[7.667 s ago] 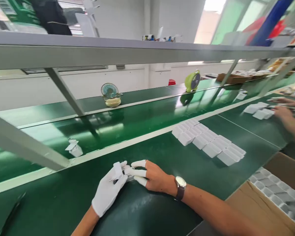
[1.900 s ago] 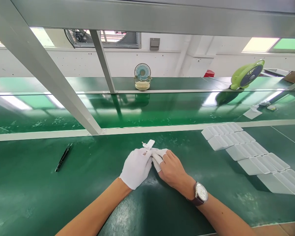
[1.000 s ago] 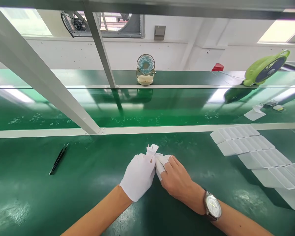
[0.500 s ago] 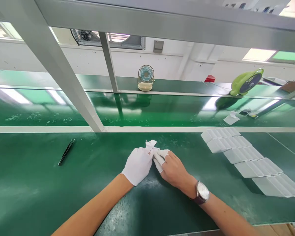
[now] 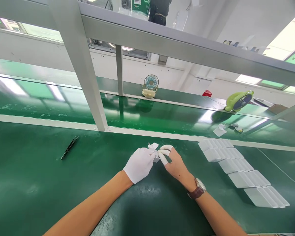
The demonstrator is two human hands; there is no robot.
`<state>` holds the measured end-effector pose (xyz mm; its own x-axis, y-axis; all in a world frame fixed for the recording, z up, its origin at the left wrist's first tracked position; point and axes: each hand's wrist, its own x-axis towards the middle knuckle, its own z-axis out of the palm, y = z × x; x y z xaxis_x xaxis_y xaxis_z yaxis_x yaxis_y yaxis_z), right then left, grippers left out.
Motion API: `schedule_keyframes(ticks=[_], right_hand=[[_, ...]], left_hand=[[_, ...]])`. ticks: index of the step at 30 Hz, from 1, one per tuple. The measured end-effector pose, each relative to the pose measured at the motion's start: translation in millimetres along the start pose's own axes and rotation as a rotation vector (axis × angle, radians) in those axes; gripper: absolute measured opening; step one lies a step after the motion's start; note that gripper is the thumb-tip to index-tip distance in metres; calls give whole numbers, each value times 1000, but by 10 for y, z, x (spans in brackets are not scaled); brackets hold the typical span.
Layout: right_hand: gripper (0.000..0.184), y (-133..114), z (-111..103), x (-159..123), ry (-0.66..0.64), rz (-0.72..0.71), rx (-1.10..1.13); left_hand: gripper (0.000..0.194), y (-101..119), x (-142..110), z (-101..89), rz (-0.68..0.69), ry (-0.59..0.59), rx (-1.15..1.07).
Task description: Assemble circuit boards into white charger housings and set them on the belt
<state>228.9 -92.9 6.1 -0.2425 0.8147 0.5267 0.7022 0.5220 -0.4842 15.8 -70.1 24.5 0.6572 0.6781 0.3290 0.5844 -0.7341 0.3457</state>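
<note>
My left hand (image 5: 139,166), in a white glove, is closed around a small white plastic part (image 5: 156,158) above the green table. A thin white flap or tab (image 5: 154,147) sticks up at its far side; the kind of part is too small to make out. My right hand (image 5: 172,161) wears white finger cots on several fingers and a wristwatch (image 5: 200,187) at the wrist. Its thumb and forefinger tips come together at the part's right edge, and another finger arches above them. Glove and fingers hide much of the part.
Black tweezers (image 5: 70,147) lie on the green table (image 5: 108,209) at left. White compartmented trays (image 5: 236,165) stand in a slanting row at right. A grey frame post (image 5: 93,88) rises beyond my hands. Behind are a small fan (image 5: 151,82) and a green fan (image 5: 238,101).
My view has tilted and shifted. The right fingers have spread and drawn slightly right, so more of the white part shows. My left hand keeps its grip.
</note>
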Motion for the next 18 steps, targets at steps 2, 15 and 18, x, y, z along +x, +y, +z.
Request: schedule_keyframes(ticks=[2, 15, 18], right_hand=[[19, -1, 3, 18, -16, 7, 15], [18, -80, 13, 103, -69, 148, 155], [20, -91, 19, 130, -83, 205, 205]], left_hand=[[27, 4, 4, -18, 5, -3, -45], [33, -11, -17, 11, 18, 48, -65], [29, -4, -20, 7, -2, 84, -44]])
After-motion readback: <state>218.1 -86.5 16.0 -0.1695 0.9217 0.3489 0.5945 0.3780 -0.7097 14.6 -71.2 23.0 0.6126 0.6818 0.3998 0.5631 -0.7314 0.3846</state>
